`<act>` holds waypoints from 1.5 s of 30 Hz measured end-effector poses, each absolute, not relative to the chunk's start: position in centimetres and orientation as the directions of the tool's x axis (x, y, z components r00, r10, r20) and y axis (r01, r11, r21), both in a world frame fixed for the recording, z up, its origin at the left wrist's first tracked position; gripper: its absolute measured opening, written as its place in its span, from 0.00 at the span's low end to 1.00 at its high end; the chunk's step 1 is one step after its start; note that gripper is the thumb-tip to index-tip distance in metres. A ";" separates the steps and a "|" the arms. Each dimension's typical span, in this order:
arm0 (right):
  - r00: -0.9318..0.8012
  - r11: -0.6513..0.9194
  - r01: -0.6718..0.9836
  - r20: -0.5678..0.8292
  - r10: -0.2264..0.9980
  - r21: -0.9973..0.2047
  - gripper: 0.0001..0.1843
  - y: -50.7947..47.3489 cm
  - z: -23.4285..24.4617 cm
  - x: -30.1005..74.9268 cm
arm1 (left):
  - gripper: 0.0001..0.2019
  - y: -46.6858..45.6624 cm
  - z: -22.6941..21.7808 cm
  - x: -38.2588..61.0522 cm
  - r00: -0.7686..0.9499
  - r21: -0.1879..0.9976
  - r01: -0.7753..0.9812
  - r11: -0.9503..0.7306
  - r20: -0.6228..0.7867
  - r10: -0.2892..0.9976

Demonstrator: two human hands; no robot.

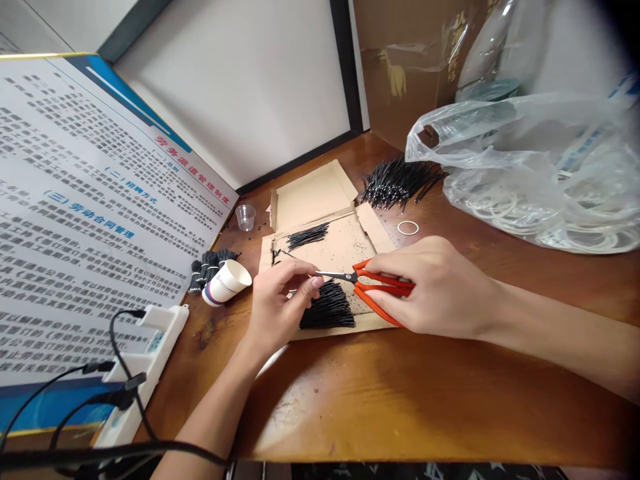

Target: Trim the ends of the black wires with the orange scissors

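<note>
A left hand (280, 301) pinches what appears to be a black wire (287, 254), while the right hand (440, 288) grips red-handled scissors (349, 277) above piled wires (327, 310) on cardboard (346, 252); trimming seems in hand, the next move likely calling for a steady pinch

The printed board (100, 220) reads 劳务派遣管理制度, (二)招聘方式 and (三)劳动合同管理.

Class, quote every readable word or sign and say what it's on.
"劳务派遣管理制度": poster, in red
"(一)总则": poster
"(二)招聘方式": poster
"(三)劳动合同管理": poster
Too small or blurred: poster's body text; print on box, cup, plastic bag; label on power strip.
</note>
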State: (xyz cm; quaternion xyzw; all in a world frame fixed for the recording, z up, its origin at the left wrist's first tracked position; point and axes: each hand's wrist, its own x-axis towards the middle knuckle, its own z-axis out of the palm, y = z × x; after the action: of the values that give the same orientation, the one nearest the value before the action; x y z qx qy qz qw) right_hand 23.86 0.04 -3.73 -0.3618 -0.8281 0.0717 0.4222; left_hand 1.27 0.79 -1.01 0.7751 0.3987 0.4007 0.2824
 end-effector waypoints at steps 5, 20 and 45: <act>-0.382 0.723 0.547 0.643 0.664 -0.422 0.12 0.1 -3.7 23.8 | 0.03 0.8 -0.9 1.4 0.353 0.753 0.394 -0.528 0.407 0.843; -0.375 0.713 0.574 0.645 0.666 -0.403 0.10 0.2 -3.8 23.8 | 0.03 0.7 -0.8 1.5 0.364 0.734 0.403 -0.547 0.420 0.831; -0.364 0.712 0.581 0.657 0.661 -0.394 0.13 0.2 -3.6 23.8 | 0.03 0.7 -0.7 1.6 0.375 0.713 0.426 -0.557 0.421 0.826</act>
State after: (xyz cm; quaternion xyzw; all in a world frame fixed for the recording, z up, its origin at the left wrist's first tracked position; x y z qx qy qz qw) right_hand 23.83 0.21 -3.55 -0.3766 -0.8243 0.0474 0.4200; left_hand 1.57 0.70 -0.67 0.7893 0.3966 0.3942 0.2536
